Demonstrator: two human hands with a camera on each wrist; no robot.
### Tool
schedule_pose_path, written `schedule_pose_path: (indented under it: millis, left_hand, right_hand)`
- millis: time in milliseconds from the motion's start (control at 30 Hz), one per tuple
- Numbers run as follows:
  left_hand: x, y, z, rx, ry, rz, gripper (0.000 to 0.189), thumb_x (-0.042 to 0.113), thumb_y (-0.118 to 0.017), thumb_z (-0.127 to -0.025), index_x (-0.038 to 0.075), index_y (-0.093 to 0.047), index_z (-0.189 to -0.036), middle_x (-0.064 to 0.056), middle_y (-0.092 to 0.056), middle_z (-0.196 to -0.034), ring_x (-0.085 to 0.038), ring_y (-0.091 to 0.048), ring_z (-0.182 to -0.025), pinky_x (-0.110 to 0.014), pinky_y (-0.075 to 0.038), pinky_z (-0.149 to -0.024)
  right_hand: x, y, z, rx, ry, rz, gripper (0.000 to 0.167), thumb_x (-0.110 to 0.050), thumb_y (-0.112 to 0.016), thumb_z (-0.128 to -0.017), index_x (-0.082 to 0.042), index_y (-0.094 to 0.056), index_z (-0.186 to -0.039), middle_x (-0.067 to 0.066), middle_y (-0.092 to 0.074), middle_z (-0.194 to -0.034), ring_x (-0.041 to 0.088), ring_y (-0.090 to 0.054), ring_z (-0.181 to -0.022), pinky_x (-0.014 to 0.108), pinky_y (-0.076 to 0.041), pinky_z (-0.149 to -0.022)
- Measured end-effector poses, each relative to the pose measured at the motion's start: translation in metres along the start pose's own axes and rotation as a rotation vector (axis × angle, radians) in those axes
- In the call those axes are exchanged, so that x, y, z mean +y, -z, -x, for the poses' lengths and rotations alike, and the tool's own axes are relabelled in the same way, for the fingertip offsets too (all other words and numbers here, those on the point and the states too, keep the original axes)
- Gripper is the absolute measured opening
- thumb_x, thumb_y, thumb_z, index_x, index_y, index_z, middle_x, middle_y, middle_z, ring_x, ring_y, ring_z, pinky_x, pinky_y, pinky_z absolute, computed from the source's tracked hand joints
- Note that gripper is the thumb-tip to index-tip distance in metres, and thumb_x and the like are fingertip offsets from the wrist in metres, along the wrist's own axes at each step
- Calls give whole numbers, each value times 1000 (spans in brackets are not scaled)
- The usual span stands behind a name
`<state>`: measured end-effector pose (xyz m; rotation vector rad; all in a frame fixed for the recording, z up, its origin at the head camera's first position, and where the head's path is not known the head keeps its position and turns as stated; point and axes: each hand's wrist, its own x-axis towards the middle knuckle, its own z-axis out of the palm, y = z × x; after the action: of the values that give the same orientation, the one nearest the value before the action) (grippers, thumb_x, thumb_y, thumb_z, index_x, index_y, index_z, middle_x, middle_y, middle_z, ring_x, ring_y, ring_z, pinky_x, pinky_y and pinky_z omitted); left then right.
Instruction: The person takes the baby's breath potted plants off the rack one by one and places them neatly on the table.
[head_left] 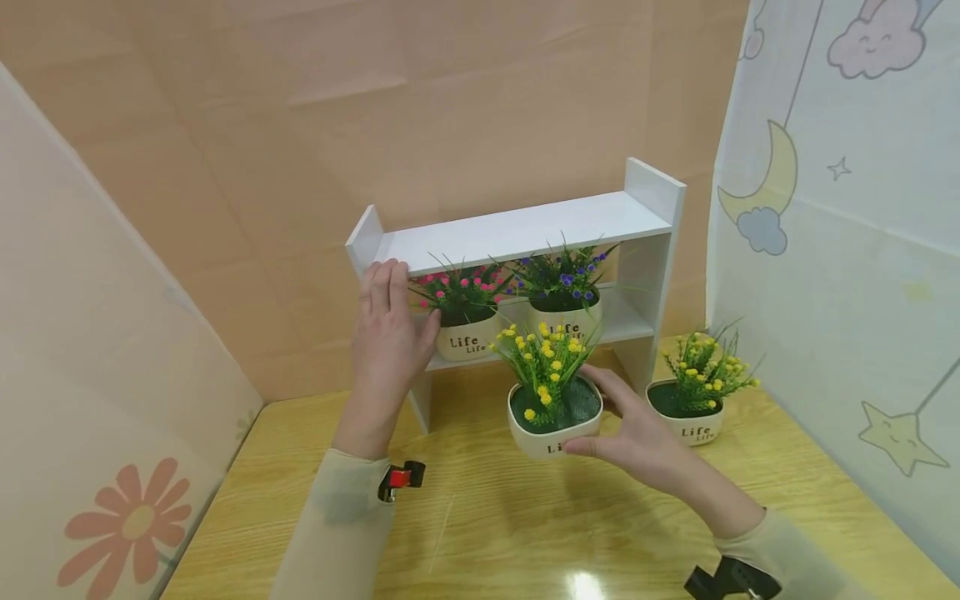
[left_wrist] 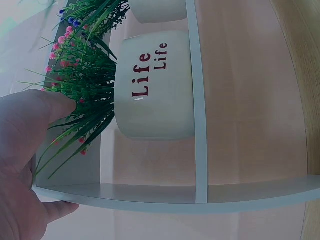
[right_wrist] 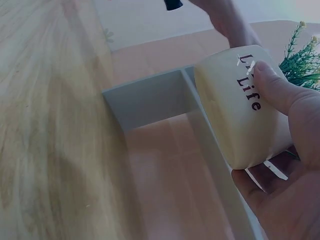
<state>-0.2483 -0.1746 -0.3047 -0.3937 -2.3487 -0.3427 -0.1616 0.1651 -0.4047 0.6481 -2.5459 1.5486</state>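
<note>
In the head view my right hand [head_left: 637, 437] grips a white pot of yellow artificial flowers [head_left: 555, 417], thumb on its lettered front and fingers round its right side. The right wrist view shows this pot [right_wrist: 235, 110] raised off the table, in front of the shelf. My left hand [head_left: 393, 333] holds the upper left corner of a white two-tier shelf [head_left: 517, 229], with its fingers on the top board and thumb by the pink flowers. On the middle board stand a pot of pink flowers [head_left: 468, 337] and a pot of blue-purple flowers [head_left: 562, 304].
Another pot of yellow flowers [head_left: 697, 417] stands on the wooden table [head_left: 480, 533], right of the shelf. Behind is a tan backdrop [head_left: 487, 108]. Printed cloth walls flank the table, a flower-patterned one [head_left: 112, 375] left and a moon-and-star one [head_left: 832, 317] right.
</note>
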Motion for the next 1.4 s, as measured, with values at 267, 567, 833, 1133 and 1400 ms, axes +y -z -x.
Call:
schedule_pose_path:
  millis: [267, 567, 833, 1133, 1400]
  left_hand:
    - [1, -1, 0, 3, 13, 7, 84, 25, -80, -101, -4, -31, -163, -23, -34, -166, -41, -23, -162, -43, -19, -136]
    - [0, -2, 0, 17, 2, 10, 83, 24, -80, -101, -4, -32, -162, -24, -34, -165, -42, -24, -161, -44, -21, -136]
    - [-1, -4, -1, 41, -22, 13, 81, 23, -81, -101, -5, -33, -160, -25, -35, -163, -44, -26, -159, -45, -22, -135]
    - [-3, -5, -1, 61, -23, 34, 81, 21, -82, -100, -6, -34, -159, -26, -37, -163, -45, -26, -160, -43, -20, -136]
    - [-1, -5, -2, 45, -18, 39, 81, 22, -81, -100, -5, -34, -160, -25, -36, -164, -44, -25, -161, -43, -19, -136]
  right_hand:
    - [25, -7, -2, 18, 33, -16, 102, -26, -98, -85, -5, -40, -167, 15, -48, -164, 50, -55, -143, 59, -50, -115]
    - [45, -11, 0, 23, 23, -47, 101, -22, -98, -86, -1, -40, -165, 20, -48, -163, 51, -51, -146, 63, -44, -119]
    - [62, -11, 5, 27, -71, -57, 105, -19, -95, -90, 5, -30, -168, 30, -37, -169, 57, -44, -150, 61, -42, -120]
    - [87, -7, 7, 70, -140, -11, 108, -25, -95, -90, 4, -29, -169, 34, -32, -170, 61, -43, -148, 61, -41, -119]
    - [99, -2, 10, 88, -164, 24, 106, -26, -94, -92, 5, -28, -169, 36, -33, -170, 60, -43, -148, 62, -40, -120]
